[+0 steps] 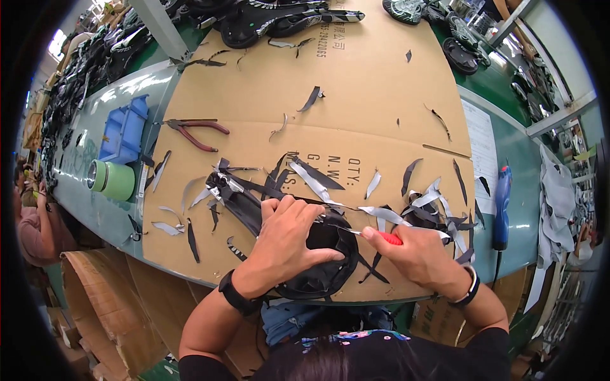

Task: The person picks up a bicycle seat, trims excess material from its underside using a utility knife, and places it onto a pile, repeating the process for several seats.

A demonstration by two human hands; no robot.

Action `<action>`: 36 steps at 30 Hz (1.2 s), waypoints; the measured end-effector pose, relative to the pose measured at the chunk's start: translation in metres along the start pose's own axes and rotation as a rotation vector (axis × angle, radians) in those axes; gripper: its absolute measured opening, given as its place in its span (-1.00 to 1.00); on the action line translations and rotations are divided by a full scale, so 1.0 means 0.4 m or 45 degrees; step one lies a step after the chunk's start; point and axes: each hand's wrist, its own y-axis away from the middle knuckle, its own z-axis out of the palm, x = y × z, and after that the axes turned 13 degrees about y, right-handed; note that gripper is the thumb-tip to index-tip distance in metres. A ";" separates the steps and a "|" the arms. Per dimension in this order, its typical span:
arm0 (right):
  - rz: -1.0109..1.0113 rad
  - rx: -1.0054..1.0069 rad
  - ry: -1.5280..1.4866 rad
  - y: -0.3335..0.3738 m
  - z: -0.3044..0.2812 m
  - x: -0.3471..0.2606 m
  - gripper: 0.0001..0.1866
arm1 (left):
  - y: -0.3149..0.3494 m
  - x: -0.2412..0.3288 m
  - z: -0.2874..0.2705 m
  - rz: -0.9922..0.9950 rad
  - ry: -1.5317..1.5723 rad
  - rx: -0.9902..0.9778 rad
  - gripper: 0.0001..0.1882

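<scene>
A black bicycle saddle [241, 213] lies on the cardboard in front of me, its hollow side up and its narrow nose pointing away to the left. My left hand [286, 235] grips its near side, fingers curled over the edge and thumb stretched across the hollow. In my right hand [419, 254] is a red-handled tool [389, 238] with a thin metal shaft, its tip at the saddle's right rim. My left fingers partly hide the rim. Dark and silvery scrap strips [435, 206] lie heaped just beyond my right hand.
Red-handled pliers [198, 133] rest on the cardboard sheet [241, 82] at the left. Farther left are a blue bin [124, 130] and a green cup [114, 180]. On the right lie a blue corded tool [502, 209] and a paper sheet [478, 146]. More saddles [244, 25] lie at the back.
</scene>
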 end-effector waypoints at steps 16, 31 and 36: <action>0.704 0.446 -0.780 0.054 -0.011 -0.178 -0.38 | 0.042 0.091 0.011 -0.087 -0.290 0.112 -0.36; 0.984 0.166 -1.037 -0.021 -0.013 -0.095 -0.48 | 0.106 0.074 0.073 -0.324 -0.278 0.473 -0.29; 0.658 0.266 -1.236 -0.063 -0.053 -0.147 -0.45 | 0.039 0.125 0.063 0.094 -0.254 0.286 -0.65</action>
